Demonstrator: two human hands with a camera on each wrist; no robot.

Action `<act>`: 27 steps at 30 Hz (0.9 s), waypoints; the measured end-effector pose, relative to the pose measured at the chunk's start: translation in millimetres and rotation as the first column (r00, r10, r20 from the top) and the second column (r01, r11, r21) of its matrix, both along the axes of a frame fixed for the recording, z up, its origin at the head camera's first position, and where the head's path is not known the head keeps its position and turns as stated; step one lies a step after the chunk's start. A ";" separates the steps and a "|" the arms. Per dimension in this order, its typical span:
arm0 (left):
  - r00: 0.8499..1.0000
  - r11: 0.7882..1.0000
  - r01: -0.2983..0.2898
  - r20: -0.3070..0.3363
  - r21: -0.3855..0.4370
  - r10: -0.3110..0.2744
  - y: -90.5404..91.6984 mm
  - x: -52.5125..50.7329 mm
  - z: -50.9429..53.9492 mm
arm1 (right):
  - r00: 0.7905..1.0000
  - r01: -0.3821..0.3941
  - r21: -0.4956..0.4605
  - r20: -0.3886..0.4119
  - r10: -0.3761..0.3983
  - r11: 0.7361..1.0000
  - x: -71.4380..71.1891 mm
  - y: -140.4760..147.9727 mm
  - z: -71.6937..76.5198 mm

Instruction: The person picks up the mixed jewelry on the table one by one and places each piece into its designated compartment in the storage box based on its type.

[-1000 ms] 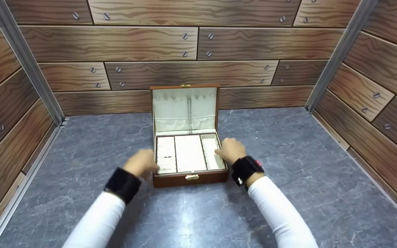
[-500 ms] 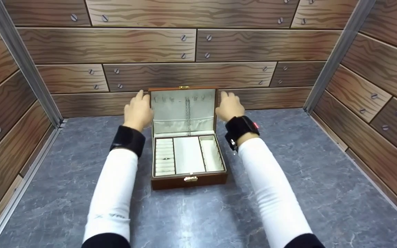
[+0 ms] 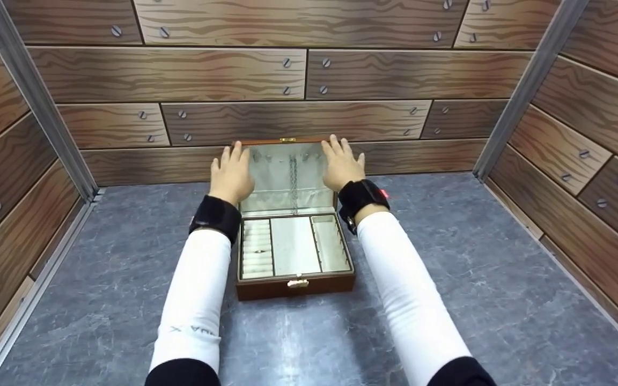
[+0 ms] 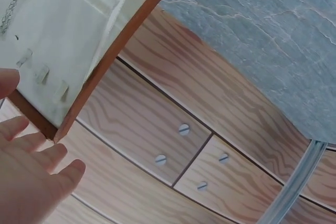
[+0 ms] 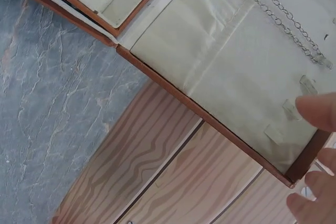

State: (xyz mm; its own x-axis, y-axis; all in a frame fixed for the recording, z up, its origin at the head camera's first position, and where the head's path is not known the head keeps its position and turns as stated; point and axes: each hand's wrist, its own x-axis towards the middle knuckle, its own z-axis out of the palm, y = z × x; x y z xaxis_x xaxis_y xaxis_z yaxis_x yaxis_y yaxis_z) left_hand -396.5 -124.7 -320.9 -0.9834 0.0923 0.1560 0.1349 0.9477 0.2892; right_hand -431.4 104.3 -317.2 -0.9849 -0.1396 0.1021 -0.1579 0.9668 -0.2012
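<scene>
A brown jewelry box (image 3: 266,291) stands open on the grey marbled surface, its lid (image 3: 272,179) raised at the back. Inside the lid, which has a pale lining, a silver chain necklace (image 3: 294,185) hangs from a row of small tabs. A dark ring (image 3: 259,251) sits in the ring rolls at the left of the tray. At the lid's upper left corner is my left hand (image 3: 232,174), fingers extended and thumb on the inner side. My right hand (image 3: 342,166) is at the upper right corner in the same way. Whether the fingertips touch the lid is unclear.
Wood-plank patterned walls (image 3: 234,75) enclose the surface at the back and both sides, with metal posts (image 3: 523,91) in the corners. A gold clasp (image 3: 298,283) is on the box's front. The grey surface (image 3: 475,279) extends around the box.
Both hands have risen from beside the tray to the lid's top corners and come closer together, their fingers now extended. The box remains open in place.
</scene>
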 end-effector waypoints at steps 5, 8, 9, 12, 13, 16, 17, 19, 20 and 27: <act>0.999 1.000 0.009 -0.037 0.003 -0.008 -2.7 1.3 -2.4 | 0.998 0.002 -0.015 -0.061 -0.003 1.000 1.1 -1.2 1.5; 0.990 1.000 0.012 -0.143 -0.023 -0.015 -3.2 4.7 -0.8 | 0.991 -0.005 -0.001 -0.136 0.005 1.000 6.1 -0.9 4.6; 0.981 1.000 0.012 -0.195 -0.028 -0.017 -3.2 6.4 0.2 | 0.987 -0.008 0.008 -0.162 0.009 1.000 8.4 -0.5 5.1; 0.946 0.999 0.033 -0.321 -0.031 -0.041 -2.4 13.5 2.7 | 0.969 -0.030 0.034 -0.246 0.038 0.999 16.3 1.9 4.2; 0.936 0.998 0.051 -0.346 -0.032 -0.059 -1.9 16.6 2.6 | 0.960 -0.042 0.035 -0.276 0.050 0.999 19.5 3.3 2.8; 0.910 0.991 0.123 -0.395 -0.045 -0.131 0.1 28.0 -1.5 | 0.927 -0.088 0.011 -0.365 0.085 0.996 29.8 8.5 -3.3; 0.898 0.988 0.145 -0.413 -0.047 -0.151 0.8 32.0 -3.9 | 0.917 -0.113 -0.011 -0.386 0.100 0.994 33.5 10.9 -5.4; 0.864 0.982 0.187 -0.468 -0.039 -0.183 2.0 40.0 -9.1 | 0.905 -0.178 -0.071 -0.404 0.135 0.981 41.2 16.5 -9.8; 0.846 0.977 0.209 -0.496 -0.032 -0.197 2.2 44.0 -11.4 | 0.904 -0.212 -0.099 -0.398 0.156 0.972 45.2 19.7 -11.8; 0.831 0.886 0.460 -0.378 0.055 -0.408 -2.6 72.7 -24.8 | 0.880 -0.458 -0.211 -0.245 0.407 0.863 77.6 39.6 -27.8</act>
State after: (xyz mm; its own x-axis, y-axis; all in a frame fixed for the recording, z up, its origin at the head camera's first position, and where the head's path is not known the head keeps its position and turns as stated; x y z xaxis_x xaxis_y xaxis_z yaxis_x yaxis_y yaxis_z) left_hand -323.7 -127.2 -345.7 -0.7257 0.4491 0.5213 0.6388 0.7212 0.2679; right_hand -353.8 143.8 -345.0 -0.7899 -0.4913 0.3670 -0.6072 0.7105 -0.3556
